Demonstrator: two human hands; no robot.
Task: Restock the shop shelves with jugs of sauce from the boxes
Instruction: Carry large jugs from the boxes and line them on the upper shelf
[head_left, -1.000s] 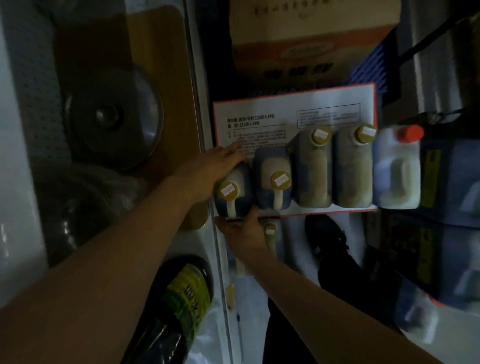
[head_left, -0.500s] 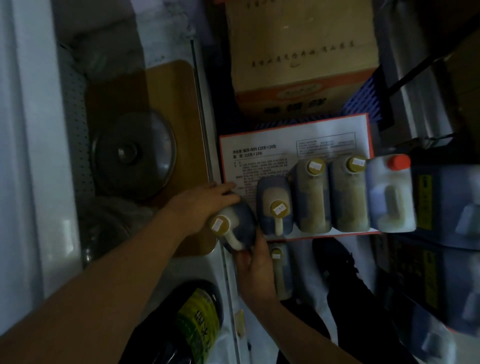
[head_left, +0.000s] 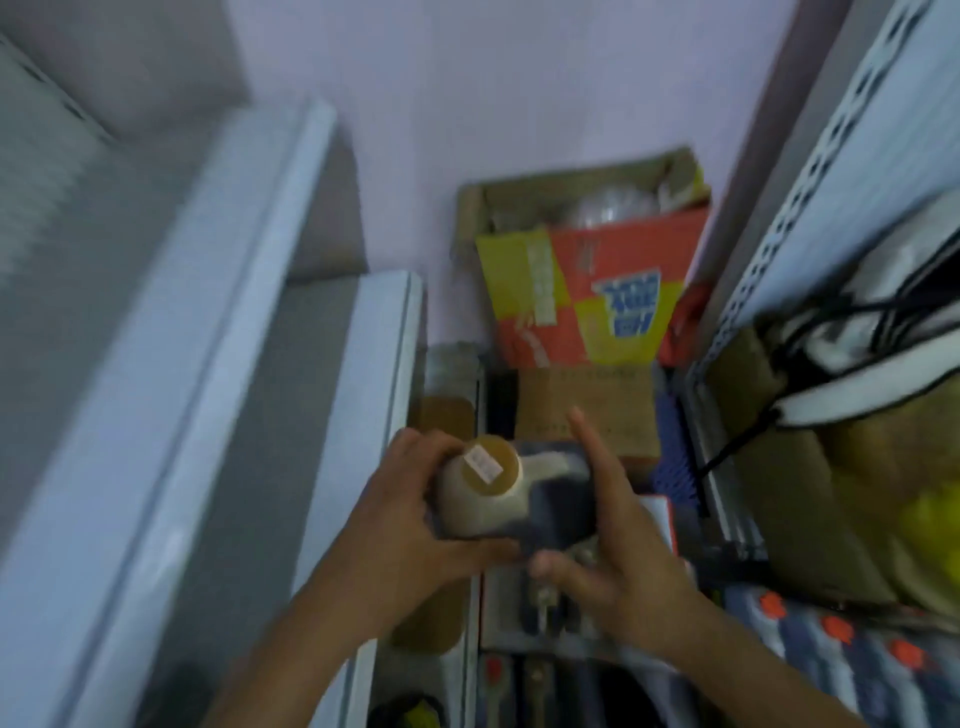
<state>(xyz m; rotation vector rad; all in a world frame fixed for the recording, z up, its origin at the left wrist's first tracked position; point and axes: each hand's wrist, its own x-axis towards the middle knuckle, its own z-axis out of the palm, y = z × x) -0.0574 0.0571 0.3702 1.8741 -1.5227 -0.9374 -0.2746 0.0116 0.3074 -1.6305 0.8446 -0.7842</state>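
I hold one jug of sauce (head_left: 511, 493) up in front of me between both hands; it has a tan cap with a white sticker, a pale neck and handle, and a dark body. My left hand (head_left: 400, 525) grips its left side and underside with curled fingers. My right hand (head_left: 613, 540) presses flat against its right side, fingers straight and thumb under it. Below my hands, more jugs (head_left: 545, 603) lie on the box, mostly hidden. The frame is blurred.
White shelf edges (head_left: 244, 322) run along the left. A red and yellow carton (head_left: 587, 301) and a brown box (head_left: 587, 410) stand ahead. On the right are a perforated shelf upright (head_left: 810, 171), black cables (head_left: 857, 322) and orange-capped jugs (head_left: 836, 639).
I have lifted the leftmost jug off the box with both hands and raised it. My view has swung upward from the row of jugs towards the wall and shelves.
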